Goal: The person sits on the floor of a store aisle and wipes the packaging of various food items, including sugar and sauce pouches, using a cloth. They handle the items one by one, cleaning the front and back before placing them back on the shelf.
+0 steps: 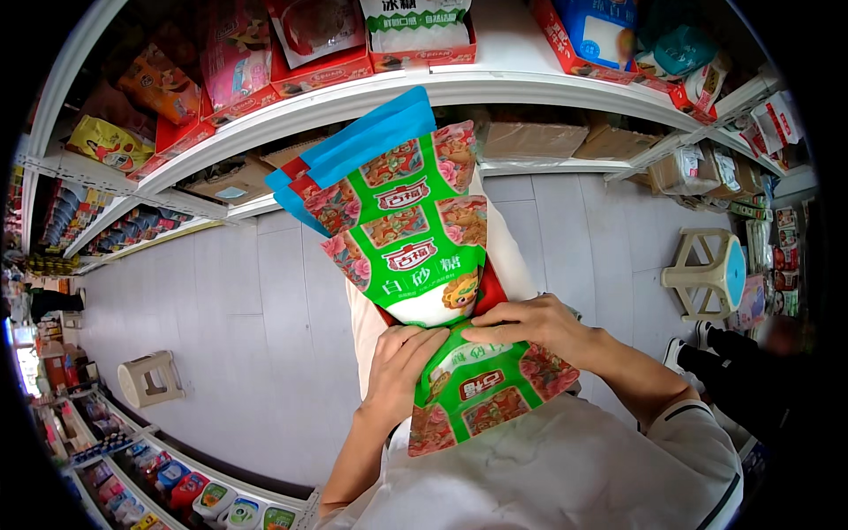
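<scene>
Several green and red plastic pouches of white sugar [424,265] lie fanned in a stack on the person's lap, their tops pointing away. Some have blue top edges. One more pouch [487,391] faces the opposite way, nearest the body. Both hands rest on its rounded lower end, where it meets the stack. My left hand [404,364] presses on its left side with the fingers bent over it. On the right, my right hand [540,328] lays its fingers across the top of the same pouch. Part of a red box [491,291] shows beneath the pouches.
White shelves [517,89] with bagged goods in red display boxes [331,73] curve across the front. Cardboard boxes [533,139] fill the lower level. Plastic stools stand at left [149,379] and right [705,275]. Another person's dark-trousered legs [735,371] are at right.
</scene>
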Motion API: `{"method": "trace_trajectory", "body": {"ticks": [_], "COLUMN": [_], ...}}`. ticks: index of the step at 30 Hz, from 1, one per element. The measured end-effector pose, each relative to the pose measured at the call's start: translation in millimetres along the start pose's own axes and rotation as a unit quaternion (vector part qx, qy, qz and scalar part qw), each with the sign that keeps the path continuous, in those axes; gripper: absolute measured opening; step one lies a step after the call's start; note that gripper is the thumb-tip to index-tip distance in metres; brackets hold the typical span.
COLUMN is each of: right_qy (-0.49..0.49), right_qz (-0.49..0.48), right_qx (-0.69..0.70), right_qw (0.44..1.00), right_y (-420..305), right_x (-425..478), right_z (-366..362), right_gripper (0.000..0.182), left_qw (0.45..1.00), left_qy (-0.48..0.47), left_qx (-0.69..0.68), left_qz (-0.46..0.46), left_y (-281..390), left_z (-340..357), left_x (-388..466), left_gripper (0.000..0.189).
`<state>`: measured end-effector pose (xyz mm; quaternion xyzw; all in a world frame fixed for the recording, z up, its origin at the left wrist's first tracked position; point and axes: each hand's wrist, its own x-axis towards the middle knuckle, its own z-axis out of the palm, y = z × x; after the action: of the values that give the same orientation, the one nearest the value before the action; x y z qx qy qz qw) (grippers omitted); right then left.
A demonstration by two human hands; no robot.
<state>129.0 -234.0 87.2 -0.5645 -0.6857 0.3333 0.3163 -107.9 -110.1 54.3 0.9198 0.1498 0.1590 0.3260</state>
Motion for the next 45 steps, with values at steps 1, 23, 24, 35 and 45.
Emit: {"method": "trace_trajectory", "body": {"ticks": [1,23,24,35,45], "right_qy": [0.008,0.027,0.081,0.162,0.163], "right_qz": [-0.003,0.099,0.103,0.029,0.166], "right_qx": [-0.007,0.089,0.146,0.127,0.161], "right_qw": [1.000,0.991,0.981,0.978,0.959], "right_y": [-0.8,16.2,17.3,3.8,11.4], "right_x": [0.3,9.0,15.5,53.9,26.4], "right_z": [0.2,-39.7,-38.2,-25.3,-41.4], "right_gripper": [0.074,0.042,0.040,0.017,0.027], "left_qw": [1.000,0.914,0.905,0.882,0.894], "left_qy": [0.008,0.147,0.153,0.147,0.234], "left_qx": [0.012,-0.375,-0.391,-0.448,-0.366], "left_qz": [0.007,-0.053,-0.068,0.003,-0.106], "left_y": [-0.1,-12.2,-18.1,-12.8,3.8], "left_z": [0.8,-47.0,-45.1,-39.7,-7.8], "left_x": [-0.3,1.0,2.7,10.1,-16.2], "left_gripper": [0.046,0.142,0.152,0.134,0.070]}}
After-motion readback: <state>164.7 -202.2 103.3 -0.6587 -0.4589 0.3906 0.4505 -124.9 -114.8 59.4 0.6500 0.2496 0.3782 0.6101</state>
